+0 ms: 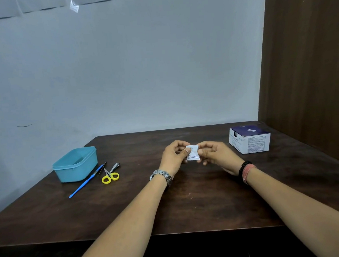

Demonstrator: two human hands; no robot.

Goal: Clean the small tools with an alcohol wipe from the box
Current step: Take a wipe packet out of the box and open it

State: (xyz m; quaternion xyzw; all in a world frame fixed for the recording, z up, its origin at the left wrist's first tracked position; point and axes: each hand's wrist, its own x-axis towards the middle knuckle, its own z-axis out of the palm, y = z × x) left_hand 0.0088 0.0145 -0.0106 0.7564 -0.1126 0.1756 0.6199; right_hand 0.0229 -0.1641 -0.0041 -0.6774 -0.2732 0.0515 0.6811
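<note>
A small white wipe packet (193,153) is held above the middle of the dark wooden table (189,202). My left hand (175,155) pinches its left edge and my right hand (213,153) pinches its right edge. The white and dark-blue wipe box (249,139) stands at the far right of the table. To the left lie the small tools: a blue-handled scalpel-like tool (87,181), yellow-handled scissors (109,176) and a metal nail clipper (115,166).
A light-blue plastic tub (75,165) stands at the table's left, just behind the tools. A pale wall runs behind the table and a brown wooden panel (307,60) closes the right side.
</note>
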